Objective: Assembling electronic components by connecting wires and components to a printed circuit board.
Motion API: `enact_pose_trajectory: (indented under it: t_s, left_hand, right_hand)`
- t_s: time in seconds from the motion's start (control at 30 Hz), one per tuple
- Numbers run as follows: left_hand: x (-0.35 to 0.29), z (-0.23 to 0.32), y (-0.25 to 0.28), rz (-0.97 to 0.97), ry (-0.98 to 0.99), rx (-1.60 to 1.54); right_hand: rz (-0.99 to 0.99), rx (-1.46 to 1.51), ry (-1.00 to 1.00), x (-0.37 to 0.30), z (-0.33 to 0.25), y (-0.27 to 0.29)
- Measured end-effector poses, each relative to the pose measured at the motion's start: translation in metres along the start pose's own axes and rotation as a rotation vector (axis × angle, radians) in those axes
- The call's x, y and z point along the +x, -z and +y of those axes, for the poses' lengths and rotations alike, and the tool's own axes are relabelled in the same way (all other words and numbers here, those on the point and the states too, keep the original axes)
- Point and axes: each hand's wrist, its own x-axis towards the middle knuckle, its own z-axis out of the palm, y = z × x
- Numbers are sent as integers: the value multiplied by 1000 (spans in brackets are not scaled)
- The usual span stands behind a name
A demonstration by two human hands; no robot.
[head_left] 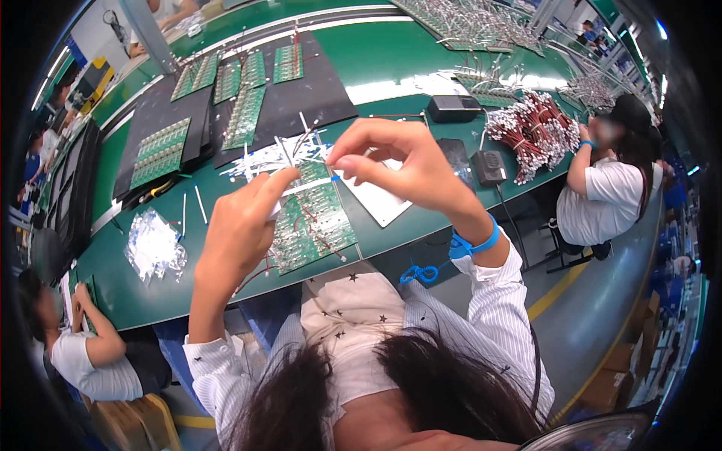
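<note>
The left hand (pixel 239 225) looks closed on a thin white strip (pixel 307 193) with a blue end, while the right hand (pixel 410 161) is apart from it, thumb and forefinger curled nearly tip to tip; whether anything small sits between them, I cannot tell. In the head view, the strip slants above a green circuit board (pixel 320 225), which lies on the green bench (pixel 113 282) close to the wearer and carries loose reddish wires. A heap of white strips (pixel 259 159) is just beyond the hands, and a white flat panel (pixel 385 213) lies to the board's right. To work well here, I would steady the strip near its middle with the left hand, meet its blue end with a light right-hand pinch, and raise both wrists enough that neither snags a wire; the blue wrist strap (pixel 481 242) and its cord should hang clear of the board
</note>
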Motion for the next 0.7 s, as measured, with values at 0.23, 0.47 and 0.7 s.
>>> enact_pose_trajectory:
  t_s: [0.23, 0.47, 0.7]
  left_hand:
    - [13, -1, -5, -51, 19, 19]
    - [4, -6, -7, -45, 64, -10]
    - [-10, -10, -5, -59, 105, 65]
  right_hand:
    - [233, -1060, 766, -11, 5, -17]
    - [265, -1187, 787, -5, 20, -37]
    - [259, -1247, 750, 2, 24, -48]
